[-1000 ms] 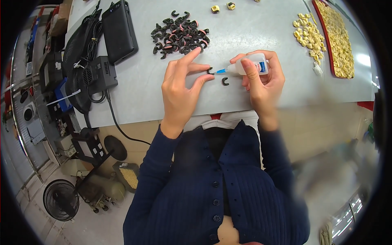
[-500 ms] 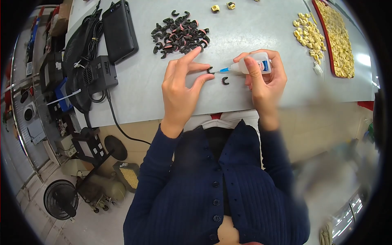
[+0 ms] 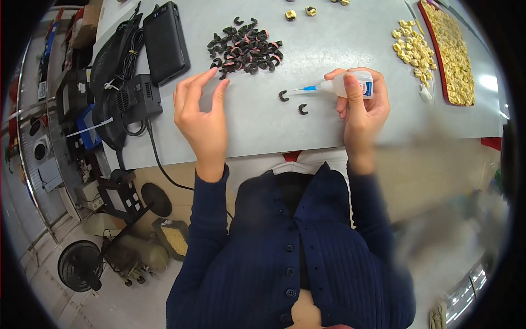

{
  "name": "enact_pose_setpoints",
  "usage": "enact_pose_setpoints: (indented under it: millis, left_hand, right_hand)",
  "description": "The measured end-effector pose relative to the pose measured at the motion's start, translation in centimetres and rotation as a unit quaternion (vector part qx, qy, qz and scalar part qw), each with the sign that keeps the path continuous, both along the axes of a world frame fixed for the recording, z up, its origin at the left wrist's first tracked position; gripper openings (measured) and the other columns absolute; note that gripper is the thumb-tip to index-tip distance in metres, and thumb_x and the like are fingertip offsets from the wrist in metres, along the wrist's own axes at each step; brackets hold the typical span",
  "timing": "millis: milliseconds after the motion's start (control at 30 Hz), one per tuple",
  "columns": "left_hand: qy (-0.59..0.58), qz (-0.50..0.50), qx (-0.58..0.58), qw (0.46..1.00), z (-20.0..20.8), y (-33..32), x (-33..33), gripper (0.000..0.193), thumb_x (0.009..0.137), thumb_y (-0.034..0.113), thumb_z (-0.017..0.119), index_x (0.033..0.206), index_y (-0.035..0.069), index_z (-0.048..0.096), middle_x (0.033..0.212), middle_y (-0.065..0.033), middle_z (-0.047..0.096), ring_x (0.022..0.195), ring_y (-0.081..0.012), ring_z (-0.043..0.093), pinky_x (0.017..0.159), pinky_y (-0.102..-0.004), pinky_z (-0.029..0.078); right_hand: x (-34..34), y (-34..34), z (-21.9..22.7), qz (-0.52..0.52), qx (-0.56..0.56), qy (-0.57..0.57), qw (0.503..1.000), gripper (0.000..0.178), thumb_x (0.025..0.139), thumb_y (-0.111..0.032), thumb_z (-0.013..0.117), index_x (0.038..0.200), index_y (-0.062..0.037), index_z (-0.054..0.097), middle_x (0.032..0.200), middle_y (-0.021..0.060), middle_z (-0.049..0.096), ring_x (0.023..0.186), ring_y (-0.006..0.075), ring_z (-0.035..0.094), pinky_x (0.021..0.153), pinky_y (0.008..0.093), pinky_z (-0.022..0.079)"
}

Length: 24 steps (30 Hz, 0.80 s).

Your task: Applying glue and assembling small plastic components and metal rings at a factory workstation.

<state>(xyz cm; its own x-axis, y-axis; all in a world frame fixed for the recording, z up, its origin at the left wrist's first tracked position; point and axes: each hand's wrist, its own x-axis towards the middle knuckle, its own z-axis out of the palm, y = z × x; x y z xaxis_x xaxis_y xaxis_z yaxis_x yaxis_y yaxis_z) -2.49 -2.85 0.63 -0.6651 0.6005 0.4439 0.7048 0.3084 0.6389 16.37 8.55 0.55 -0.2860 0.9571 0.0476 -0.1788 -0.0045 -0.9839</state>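
My right hand (image 3: 364, 112) is closed around a small translucent squeeze bottle (image 3: 342, 86), its blue needle tip (image 3: 310, 88) pointing left above the table. Below and left of the needle lies a black C-shaped piece (image 3: 283, 96) on the table, apart from the tip. A second such C-shaped piece (image 3: 302, 109) rests nearer to me. My left hand (image 3: 201, 118) is open, thumb and fingers spread, at the near left edge of a heap of black curved pieces (image 3: 246, 46), some with pink on them. Nothing shows between its fingers.
On the left of the grey table (image 3: 263, 129) are a black box-shaped device (image 3: 166, 44), a black adapter (image 3: 139, 97) and cables. To the right lie loose cream-yellow pieces (image 3: 411, 49) beside a red-rimmed tray (image 3: 446, 98) full of similar ones. A few yellow-and-black pieces (image 3: 311, 11) sit at the back.
My left hand has let go of the C-shaped piece, leaving it on the table, and moved left to the heap. My right hand has drawn the bottle slightly right and back from the piece.
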Motion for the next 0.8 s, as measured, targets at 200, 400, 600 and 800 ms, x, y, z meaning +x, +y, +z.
enact_pose_setpoints:
  millis: [200,400,600,800]
  left_hand:
    - [-0.027,-0.026,-0.043,0.998,-0.4,0.6,-0.4,0.018,0.076,0.005,0.076,0.093,0.005,0.071,0.09,-0.0064,0.065,0.086,-0.0238,0.058,0.076,-0.0338,0.047]
    - [-0.018,-0.055,-0.058,0.997,0.0,-0.3,-0.4,0.01,0.078,0.001,0.071,0.087,0.004,0.068,0.091,-0.0063,0.066,0.088,-0.0254,0.058,0.079,-0.0342,0.047]
    - [-0.02,-0.172,-0.107,0.979,0.8,-2.5,-0.2,0.014,0.077,-0.001,0.069,0.09,0.004,0.069,0.105,-0.0075,0.067,0.098,-0.0271,0.058,0.085,-0.0349,0.047]
    - [-0.016,-0.218,-0.08,0.972,0.7,-2.0,0.9,0.017,0.076,-0.001,0.071,0.092,0.005,0.07,0.106,-0.0068,0.066,0.098,-0.0267,0.058,0.084,-0.0363,0.048]
  right_hand:
    - [0.0,0.0,-0.3,0.001,0.017,-0.013,1.0,0.016,0.096,-0.019,0.06,0.1,-0.0052,0.054,0.093,0.0144,0.07,0.052,0.0023,0.042,0.046,0.0166,0.034]
    - [0.2,0.0,-0.3,0.0,0.006,-0.001,1.0,0.016,0.095,-0.017,0.062,0.098,-0.0047,0.053,0.089,0.0113,0.07,0.053,0.0022,0.043,0.046,0.0168,0.035]
    - [0.1,-0.1,-0.5,0.004,0.008,-0.002,1.0,0.017,0.096,-0.02,0.061,0.099,-0.0054,0.054,0.093,0.0146,0.07,0.052,0.0022,0.041,0.046,0.0165,0.033]
    - [0.0,-0.1,-0.3,0.007,0.01,-0.009,1.0,0.016,0.096,-0.021,0.061,0.099,-0.0059,0.054,0.093,0.014,0.07,0.052,0.0019,0.041,0.046,0.0165,0.032]
